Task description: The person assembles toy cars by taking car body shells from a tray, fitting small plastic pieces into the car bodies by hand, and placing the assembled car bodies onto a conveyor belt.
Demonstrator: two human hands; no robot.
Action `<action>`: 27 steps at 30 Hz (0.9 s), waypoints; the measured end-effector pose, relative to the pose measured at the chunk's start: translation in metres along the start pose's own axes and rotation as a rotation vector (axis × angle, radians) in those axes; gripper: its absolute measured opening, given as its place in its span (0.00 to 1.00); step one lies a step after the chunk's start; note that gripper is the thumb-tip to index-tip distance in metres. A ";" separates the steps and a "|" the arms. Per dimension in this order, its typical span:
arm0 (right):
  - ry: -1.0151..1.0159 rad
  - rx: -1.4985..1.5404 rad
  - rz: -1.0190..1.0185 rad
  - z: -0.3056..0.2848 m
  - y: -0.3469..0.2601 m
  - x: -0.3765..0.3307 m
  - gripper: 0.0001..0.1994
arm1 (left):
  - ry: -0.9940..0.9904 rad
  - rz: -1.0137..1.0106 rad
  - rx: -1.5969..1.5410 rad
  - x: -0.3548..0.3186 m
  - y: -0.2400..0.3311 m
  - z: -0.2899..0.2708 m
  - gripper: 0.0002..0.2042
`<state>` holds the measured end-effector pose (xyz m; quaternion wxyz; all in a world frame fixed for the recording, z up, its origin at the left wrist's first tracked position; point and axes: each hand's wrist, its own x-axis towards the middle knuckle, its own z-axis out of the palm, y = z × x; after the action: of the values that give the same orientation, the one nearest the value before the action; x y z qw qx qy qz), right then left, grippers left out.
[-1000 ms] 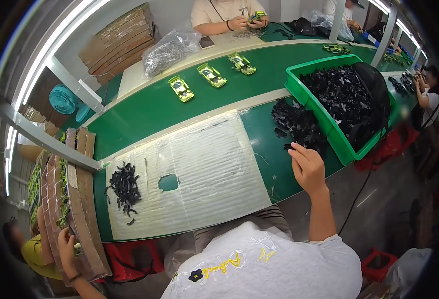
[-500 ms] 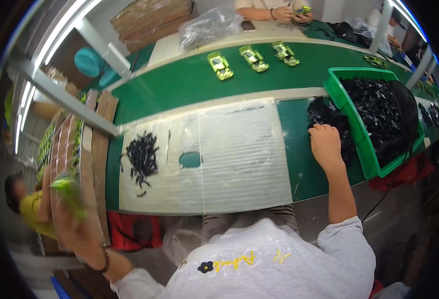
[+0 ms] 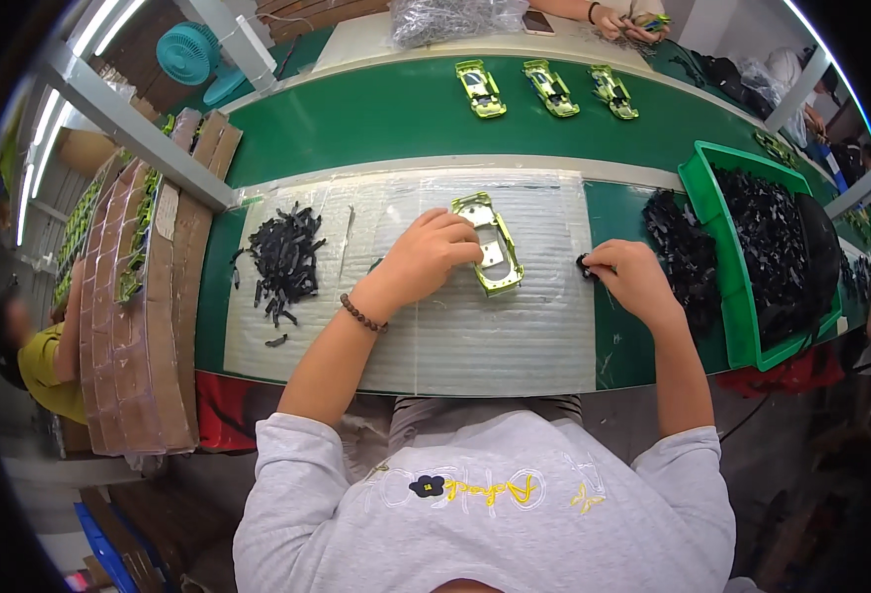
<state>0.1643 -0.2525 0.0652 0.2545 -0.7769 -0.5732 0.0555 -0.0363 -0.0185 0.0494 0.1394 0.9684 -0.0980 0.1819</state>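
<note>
Left fingers (image 3: 458,237) grip a lime toy-car shell (image 3: 502,238), newly brought to frame centre; right fingers (image 3: 606,259) pinch a black piece (image 3: 584,265): both parts now at hand.

Lime car shell (image 3: 505,240), pinched black piece (image 3: 586,265)

Over there, 1 head-worn fisheye looks steeply down, past the shirt (image 3: 495,524) below it, at the bench (image 3: 613,331) from close above.

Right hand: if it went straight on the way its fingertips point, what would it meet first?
Going left over the pale mat, the right hand would probably meet the lime-green car shell first, though the hand's height is unclear.
</note>
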 end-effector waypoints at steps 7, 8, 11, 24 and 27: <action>-0.053 0.094 0.139 0.006 -0.007 0.017 0.05 | 0.406 -0.473 -0.294 -0.004 0.002 0.001 0.08; -0.056 0.091 0.137 0.004 -0.005 0.018 0.05 | 0.484 -0.784 -0.519 -0.001 0.003 0.003 0.10; 0.001 0.015 -0.012 -0.004 -0.004 0.019 0.08 | 0.211 -0.961 -0.764 0.011 -0.010 0.011 0.20; 0.347 0.139 -0.508 0.000 -0.034 0.046 0.10 | 0.379 -0.953 -1.369 0.013 -0.007 0.009 0.16; 0.466 0.172 -0.575 0.000 -0.092 0.066 0.11 | 0.551 -0.726 -1.719 0.012 0.001 -0.013 0.19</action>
<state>0.1068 -0.1725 0.1207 0.4474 -0.5518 -0.6880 -0.1485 -0.0296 -0.0166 0.0661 0.8647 0.4310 0.1434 0.2144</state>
